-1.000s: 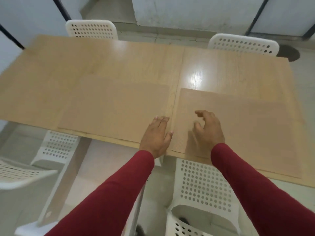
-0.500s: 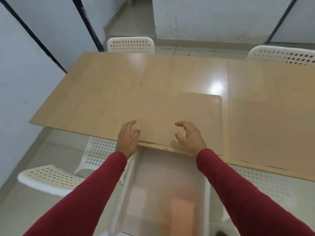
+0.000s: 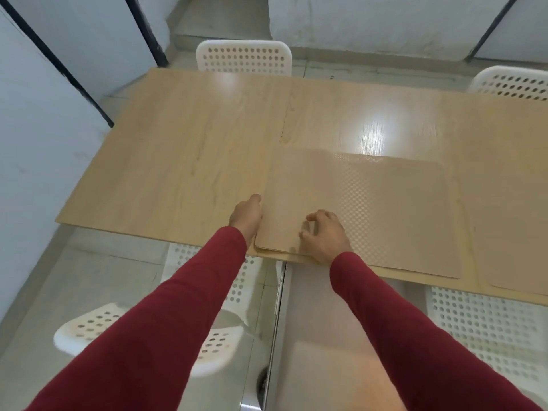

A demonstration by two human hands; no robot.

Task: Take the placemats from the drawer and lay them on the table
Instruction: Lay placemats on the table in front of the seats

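A tan placemat [image 3: 370, 209] with a fine dotted texture lies on the wooden table [image 3: 192, 161], at its near edge. Thin layers show under the mat's front left corner, like more mats stacked beneath. A second mat [image 3: 516, 232] lies to the right, cut off by the frame. My left hand [image 3: 246, 216] rests against the first mat's left edge, its fingertips hidden. My right hand [image 3: 324, 235] sits on the mat's near left part, fingers bent with the tips pressing down. Both arms wear dark red sleeves.
White perforated chairs stand at the far side [image 3: 243, 57], the far right [image 3: 513, 83], under the near edge [image 3: 486, 324] and at the lower left [image 3: 98, 327]. A blurred grey surface [image 3: 311, 336] lies below the table between my arms. A wall [image 3: 35, 120] runs along the left.
The view has swung left. My hands left the gap between the two mats and went to the left mat, the left hand ending at its left edge, the right hand on top of it.
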